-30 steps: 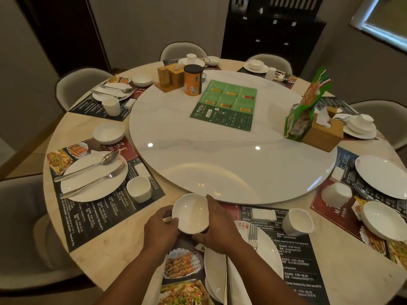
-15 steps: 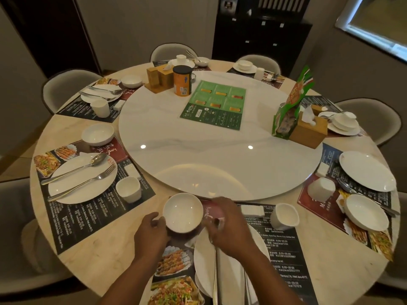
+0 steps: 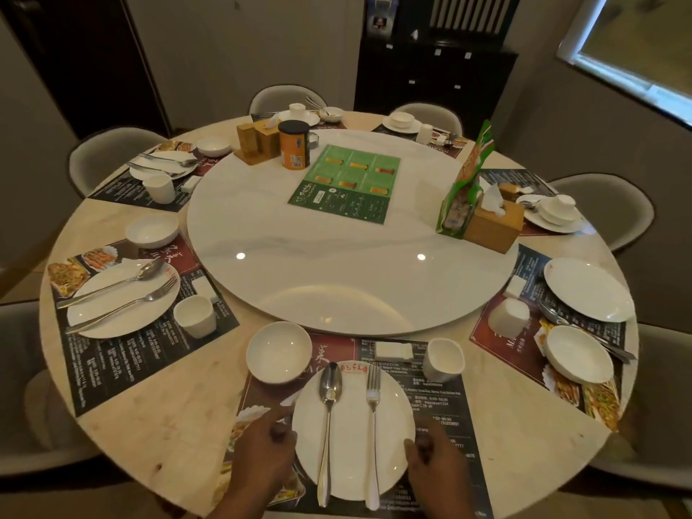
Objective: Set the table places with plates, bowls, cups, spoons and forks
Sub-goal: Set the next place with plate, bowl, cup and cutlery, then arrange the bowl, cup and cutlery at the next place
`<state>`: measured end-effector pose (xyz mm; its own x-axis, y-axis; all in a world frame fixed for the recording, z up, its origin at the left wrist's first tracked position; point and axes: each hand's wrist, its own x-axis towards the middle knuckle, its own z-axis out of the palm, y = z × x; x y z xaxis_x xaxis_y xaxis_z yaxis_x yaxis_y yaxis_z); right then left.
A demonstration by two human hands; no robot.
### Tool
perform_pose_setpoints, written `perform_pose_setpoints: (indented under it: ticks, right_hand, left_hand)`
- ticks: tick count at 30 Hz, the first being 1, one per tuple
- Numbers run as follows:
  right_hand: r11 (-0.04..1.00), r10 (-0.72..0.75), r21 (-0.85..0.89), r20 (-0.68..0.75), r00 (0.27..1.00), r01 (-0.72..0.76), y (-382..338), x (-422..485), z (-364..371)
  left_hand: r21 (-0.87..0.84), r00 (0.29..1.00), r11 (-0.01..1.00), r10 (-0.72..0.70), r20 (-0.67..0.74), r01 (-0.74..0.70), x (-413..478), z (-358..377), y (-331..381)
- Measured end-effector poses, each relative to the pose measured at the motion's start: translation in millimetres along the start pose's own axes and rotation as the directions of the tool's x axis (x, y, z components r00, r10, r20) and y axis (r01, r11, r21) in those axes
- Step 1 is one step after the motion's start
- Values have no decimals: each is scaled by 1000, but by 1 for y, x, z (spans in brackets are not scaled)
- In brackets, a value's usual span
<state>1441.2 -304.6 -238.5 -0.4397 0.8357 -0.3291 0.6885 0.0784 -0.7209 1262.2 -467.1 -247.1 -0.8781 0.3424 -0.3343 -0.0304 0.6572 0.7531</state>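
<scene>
At the place in front of me a white plate [image 3: 352, 436] lies on a dark placemat [image 3: 442, 406]. A spoon [image 3: 329, 406] and a fork [image 3: 373, 413] lie side by side on it, handles toward me. My left hand [image 3: 262, 455] holds the plate's left rim with the thumb on the edge. My right hand [image 3: 436, 462] holds the right rim the same way. A white bowl [image 3: 279, 352] stands at the plate's upper left, a white cup [image 3: 443, 359] at its upper right, and a white folded napkin [image 3: 394, 350] between them.
A large white turntable [image 3: 337, 264] fills the table's centre, carrying a green menu [image 3: 346, 183], an orange can [image 3: 294, 149] and a wooden tissue box [image 3: 494, 222]. A set place with a plate [image 3: 123, 297] lies to the left. On the right are another plate [image 3: 588, 288] and a bowl [image 3: 578, 354]. Chairs ring the table.
Both hands let go of the bowl, which now stands at the plate's upper left. The spoon now lies on the plate. My hands drew back to the plate's two sides.
</scene>
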Motion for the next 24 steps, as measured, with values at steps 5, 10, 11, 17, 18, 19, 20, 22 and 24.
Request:
perform_pose_setpoints:
  ticks: [5,10,11,17,18,19,20,22,24]
  right_hand:
    - [999,-4,38,2,1000,4,9,6,-1]
    - [998,-18,57,8,1000,17,10,6,-1]
    - [999,-16,46,10,1000,16,9,5,-2]
    - [998,-23,54,55,998,20,4,-1,-9]
    - [998,-18,54,68,998,14,5,-1,-11]
    - [999,-10,45,86,996,6,6,-1,-14]
    - [1000,-7,28,108,994,4,7,-3,-19]
    - [999,-9,-51,162,987,17,12,-6,-34]
    - [988,-5,-150,241,971,42,22,-5,-53]
  left_hand:
    - [32,998,999,13,-64,-11,-8,3,4]
    - [39,996,999,-18,-83,21,-9,7,1]
    - [31,996,999,-20,-88,23,-10,7,1]
    - [21,996,1000,24,-83,-22,-17,3,10]
    - [32,996,999,35,-79,-32,-20,1,14]
    - [22,996,999,42,-77,-41,-21,1,16]
    - [15,996,999,35,-86,-33,-24,0,19]
    - [20,993,999,39,-115,-36,-30,-2,23]
    - [22,988,997,73,-133,-71,-34,1,25]
